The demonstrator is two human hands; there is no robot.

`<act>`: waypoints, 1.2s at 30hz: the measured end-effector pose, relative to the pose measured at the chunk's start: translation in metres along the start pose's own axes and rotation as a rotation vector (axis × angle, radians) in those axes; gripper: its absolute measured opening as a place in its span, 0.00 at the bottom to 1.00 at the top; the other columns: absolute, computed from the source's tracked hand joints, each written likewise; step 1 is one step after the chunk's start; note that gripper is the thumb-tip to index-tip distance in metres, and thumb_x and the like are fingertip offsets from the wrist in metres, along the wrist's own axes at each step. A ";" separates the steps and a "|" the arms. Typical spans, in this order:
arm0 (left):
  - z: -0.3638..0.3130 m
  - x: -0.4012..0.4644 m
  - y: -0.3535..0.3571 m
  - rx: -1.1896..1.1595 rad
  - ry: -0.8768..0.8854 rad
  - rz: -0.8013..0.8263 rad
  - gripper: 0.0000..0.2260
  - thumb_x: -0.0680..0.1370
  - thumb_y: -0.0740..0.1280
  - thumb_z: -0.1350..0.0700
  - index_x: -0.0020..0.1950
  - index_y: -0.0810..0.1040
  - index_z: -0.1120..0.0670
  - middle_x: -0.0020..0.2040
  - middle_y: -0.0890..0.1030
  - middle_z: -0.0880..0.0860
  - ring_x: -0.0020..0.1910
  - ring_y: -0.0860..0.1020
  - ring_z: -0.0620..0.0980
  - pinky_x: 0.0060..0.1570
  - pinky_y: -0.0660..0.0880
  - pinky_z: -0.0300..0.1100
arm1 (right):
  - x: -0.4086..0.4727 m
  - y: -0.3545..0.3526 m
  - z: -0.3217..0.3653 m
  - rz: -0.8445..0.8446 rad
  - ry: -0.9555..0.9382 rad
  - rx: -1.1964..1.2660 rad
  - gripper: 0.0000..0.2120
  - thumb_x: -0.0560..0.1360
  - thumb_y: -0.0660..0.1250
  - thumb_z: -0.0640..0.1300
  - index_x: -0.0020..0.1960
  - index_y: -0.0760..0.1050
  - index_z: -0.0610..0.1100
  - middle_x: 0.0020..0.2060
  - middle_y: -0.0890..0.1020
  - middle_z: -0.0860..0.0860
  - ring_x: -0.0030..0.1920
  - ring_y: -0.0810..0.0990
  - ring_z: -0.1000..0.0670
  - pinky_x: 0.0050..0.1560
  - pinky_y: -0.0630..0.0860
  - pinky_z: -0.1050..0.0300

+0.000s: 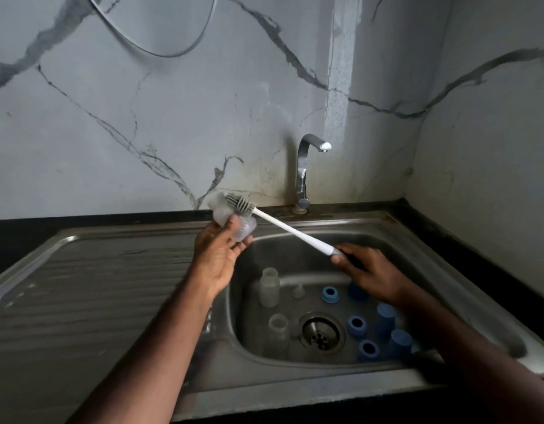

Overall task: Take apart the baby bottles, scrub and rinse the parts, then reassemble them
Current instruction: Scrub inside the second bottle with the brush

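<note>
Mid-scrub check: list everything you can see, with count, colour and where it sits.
bottle in hand: one, clear, held above the sink's left edge
bottle brush: one, white handle, grey bristles against the held bottle
bottles in basin: two, clear, left of the drain
teat: one, clear, basin floor near the back
rings: three, blue, right of the drain
caps: three, blue, basin right side
drain: one, steel, basin centre
sink: one, steel, drainboard on the left
tap: one, chrome, no water visible
left hand: grips the bottle
right hand: grips the brush handle
</note>
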State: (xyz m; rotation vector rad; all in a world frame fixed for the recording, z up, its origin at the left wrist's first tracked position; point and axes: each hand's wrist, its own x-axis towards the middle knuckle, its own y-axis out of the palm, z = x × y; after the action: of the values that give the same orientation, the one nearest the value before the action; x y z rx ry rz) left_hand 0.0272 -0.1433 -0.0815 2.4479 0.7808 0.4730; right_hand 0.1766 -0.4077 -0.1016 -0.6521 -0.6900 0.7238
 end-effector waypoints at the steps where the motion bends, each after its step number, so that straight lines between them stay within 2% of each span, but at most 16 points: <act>1: -0.006 0.003 -0.005 -0.057 0.025 -0.011 0.18 0.68 0.75 0.53 0.56 0.79 0.54 0.53 0.84 0.55 0.50 0.83 0.53 0.44 0.81 0.43 | -0.002 -0.007 -0.008 0.003 0.011 0.010 0.13 0.81 0.60 0.61 0.60 0.77 0.57 0.46 0.82 0.55 0.47 0.81 0.57 0.48 0.78 0.55; 3: -0.011 0.008 -0.016 -0.060 0.054 -0.003 0.31 0.59 0.83 0.47 0.59 0.79 0.55 0.56 0.83 0.56 0.53 0.84 0.55 0.47 0.82 0.45 | -0.007 -0.015 -0.017 0.030 0.014 0.011 0.12 0.80 0.61 0.61 0.58 0.77 0.58 0.46 0.82 0.55 0.47 0.81 0.57 0.49 0.77 0.55; 5: -0.004 0.005 -0.012 0.061 0.013 0.053 0.40 0.54 0.85 0.43 0.60 0.78 0.57 0.59 0.82 0.60 0.57 0.82 0.58 0.50 0.82 0.48 | -0.007 -0.010 -0.013 0.043 -0.033 0.006 0.09 0.80 0.61 0.58 0.54 0.77 0.58 0.42 0.81 0.55 0.44 0.81 0.55 0.45 0.77 0.57; 8: 0.010 -0.005 0.006 0.102 -0.024 0.119 0.41 0.54 0.85 0.42 0.61 0.77 0.59 0.62 0.80 0.62 0.61 0.80 0.61 0.50 0.81 0.50 | -0.003 0.002 0.002 0.036 -0.076 0.041 0.08 0.81 0.61 0.56 0.55 0.76 0.56 0.41 0.80 0.54 0.43 0.81 0.54 0.42 0.76 0.59; 10: 0.006 -0.001 0.005 -0.002 0.003 0.097 0.43 0.54 0.86 0.44 0.63 0.76 0.61 0.62 0.80 0.62 0.60 0.80 0.61 0.51 0.81 0.50 | -0.003 -0.003 -0.001 0.026 -0.052 0.079 0.11 0.81 0.60 0.58 0.57 0.77 0.55 0.44 0.81 0.54 0.46 0.81 0.54 0.46 0.77 0.58; 12: -0.003 0.008 -0.009 -0.130 0.031 0.060 0.46 0.55 0.86 0.46 0.67 0.73 0.62 0.64 0.79 0.63 0.63 0.79 0.62 0.52 0.81 0.50 | -0.006 -0.012 -0.010 0.060 -0.044 0.082 0.10 0.81 0.61 0.57 0.56 0.77 0.56 0.45 0.81 0.55 0.47 0.81 0.53 0.48 0.77 0.56; 15: -0.002 0.002 -0.010 -0.044 -0.001 0.125 0.42 0.58 0.85 0.47 0.66 0.75 0.62 0.63 0.79 0.63 0.62 0.79 0.63 0.55 0.80 0.52 | -0.008 -0.009 -0.008 0.080 -0.082 0.061 0.07 0.81 0.62 0.55 0.54 0.77 0.57 0.43 0.80 0.57 0.45 0.81 0.53 0.45 0.76 0.57; 17: 0.010 -0.009 0.007 0.042 -0.080 0.170 0.29 0.64 0.82 0.51 0.61 0.77 0.59 0.59 0.81 0.61 0.60 0.80 0.63 0.53 0.81 0.54 | -0.004 0.001 0.002 0.063 -0.088 0.065 0.06 0.82 0.62 0.54 0.53 0.77 0.57 0.42 0.80 0.58 0.43 0.81 0.53 0.43 0.76 0.60; 19: 0.016 -0.014 0.020 0.039 -0.103 0.177 0.15 0.74 0.73 0.58 0.59 0.77 0.59 0.57 0.81 0.60 0.61 0.78 0.63 0.53 0.81 0.54 | -0.001 0.005 0.008 0.042 -0.088 0.065 0.06 0.81 0.61 0.56 0.53 0.76 0.58 0.42 0.80 0.60 0.43 0.80 0.55 0.42 0.75 0.63; 21: 0.010 -0.011 0.018 -0.088 -0.101 0.138 0.11 0.76 0.65 0.58 0.58 0.76 0.59 0.56 0.80 0.60 0.60 0.78 0.62 0.53 0.81 0.54 | -0.003 -0.001 0.004 0.038 -0.059 0.080 0.10 0.80 0.61 0.60 0.55 0.77 0.57 0.43 0.81 0.59 0.45 0.81 0.56 0.44 0.74 0.62; 23: -0.001 -0.008 0.009 -0.196 -0.085 0.088 0.10 0.78 0.61 0.55 0.56 0.76 0.57 0.53 0.81 0.59 0.54 0.80 0.58 0.49 0.80 0.53 | -0.008 -0.013 -0.006 0.048 -0.036 0.088 0.15 0.79 0.61 0.61 0.57 0.78 0.54 0.45 0.82 0.55 0.47 0.81 0.54 0.47 0.75 0.59; 26: -0.004 -0.004 -0.002 -0.068 -0.051 0.059 0.12 0.79 0.59 0.47 0.56 0.76 0.51 0.50 0.80 0.55 0.47 0.79 0.53 0.41 0.70 0.47 | -0.011 -0.016 -0.009 0.088 -0.037 0.075 0.12 0.79 0.61 0.56 0.55 0.79 0.53 0.43 0.81 0.53 0.45 0.81 0.53 0.46 0.75 0.58; 29: 0.003 -0.007 0.009 0.077 -0.087 0.068 0.21 0.68 0.71 0.37 0.54 0.77 0.48 0.49 0.82 0.52 0.47 0.82 0.50 0.40 0.71 0.46 | -0.003 0.002 0.007 0.088 -0.048 0.102 0.13 0.80 0.60 0.58 0.54 0.78 0.52 0.39 0.80 0.52 0.40 0.79 0.54 0.41 0.76 0.58; 31: 0.008 -0.008 0.014 0.096 -0.080 0.075 0.19 0.68 0.74 0.41 0.53 0.77 0.49 0.49 0.81 0.52 0.48 0.82 0.50 0.38 0.76 0.46 | 0.000 0.009 0.013 0.080 -0.048 0.157 0.13 0.80 0.60 0.58 0.53 0.77 0.51 0.38 0.79 0.51 0.37 0.78 0.54 0.38 0.75 0.59; 33: 0.008 -0.005 0.010 0.067 -0.070 0.055 0.17 0.69 0.75 0.45 0.53 0.77 0.49 0.49 0.80 0.51 0.48 0.80 0.51 0.39 0.78 0.49 | -0.002 0.002 0.010 0.088 -0.032 0.160 0.12 0.80 0.60 0.56 0.55 0.78 0.51 0.40 0.80 0.53 0.40 0.79 0.54 0.40 0.75 0.60; 36: -0.001 0.004 -0.007 0.015 -0.024 0.068 0.28 0.59 0.83 0.42 0.53 0.79 0.49 0.51 0.81 0.52 0.48 0.81 0.53 0.41 0.79 0.50 | -0.010 -0.019 -0.009 0.131 0.011 0.125 0.12 0.80 0.62 0.53 0.56 0.79 0.50 0.43 0.82 0.53 0.44 0.81 0.54 0.44 0.78 0.56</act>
State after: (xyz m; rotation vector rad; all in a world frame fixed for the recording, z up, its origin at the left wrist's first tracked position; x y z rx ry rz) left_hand 0.0268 -0.1353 -0.0845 2.4960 0.6964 0.4640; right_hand 0.1842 -0.4291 -0.0965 -0.5899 -0.5904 0.8770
